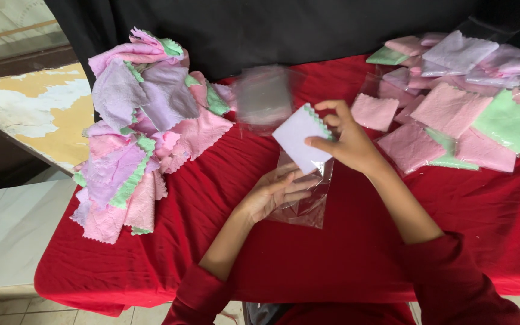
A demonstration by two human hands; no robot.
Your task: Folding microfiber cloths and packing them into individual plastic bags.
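- Folded cloth [298, 133]: a pale lilac square with a zigzag-cut green edge showing along its far-right side; held above the table's centre, its lower corner entering the mouth of the clear plastic sleeve [306, 198].
- Red tablecloth [344, 253]: soft, matte fabric covering the whole work surface.
- Loose cloth heap [136, 126]: far left; crumpled pink, lilac and green squares with pinked edges.
- Bagged cloths [452, 114]: far right; flat pink and green squares in glossy sleeves, overlapping.
- Clear sleeve stack [264, 96]: far centre; blurred, translucent.
- Right hand [347, 141]: thumb and fingertips pinching the folded cloth.
- Left hand [275, 192]: palm up, fingers loosely curled, holding the clear plastic sleeve.
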